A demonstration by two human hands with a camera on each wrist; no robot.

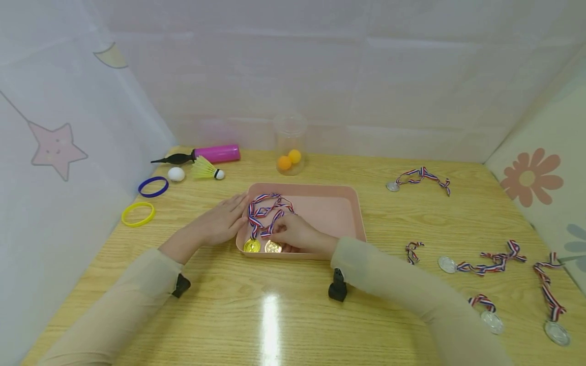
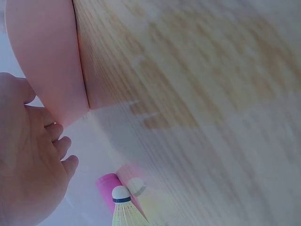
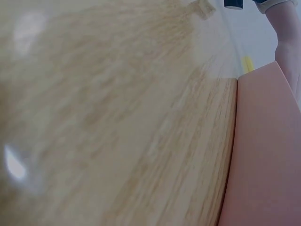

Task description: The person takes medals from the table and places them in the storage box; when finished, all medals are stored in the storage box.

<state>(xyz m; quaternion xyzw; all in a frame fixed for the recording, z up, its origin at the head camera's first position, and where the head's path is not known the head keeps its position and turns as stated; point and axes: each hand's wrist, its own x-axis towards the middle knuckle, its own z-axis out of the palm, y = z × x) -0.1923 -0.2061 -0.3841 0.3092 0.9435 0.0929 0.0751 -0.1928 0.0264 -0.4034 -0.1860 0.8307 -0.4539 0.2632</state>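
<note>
A pink tray (image 1: 327,216) lies on the wooden table between the hands. The left hand (image 1: 222,221) rests against its left rim, fingers stretched along the outside; in the left wrist view the fingertips touch the tray wall (image 2: 47,56). Inside the tray's left part are two gold medals, one (image 1: 252,246) at the near left corner and another (image 1: 273,247) just right of it, with striped red, white and blue ribbons (image 1: 263,197) looped behind them. Reaching into the tray, the right hand (image 1: 295,234) pinches the ribbon by the second gold medal, its lower fingers partly hidden.
Several silver medals (image 1: 447,264) with striped ribbons are spread at the right. Behind the tray stands a clear container (image 1: 290,134) with two orange balls (image 1: 284,162). At the left lie a pink pump (image 1: 217,153), a shuttlecock (image 1: 206,169), a white ball (image 1: 176,174) and two wristbands (image 1: 138,214).
</note>
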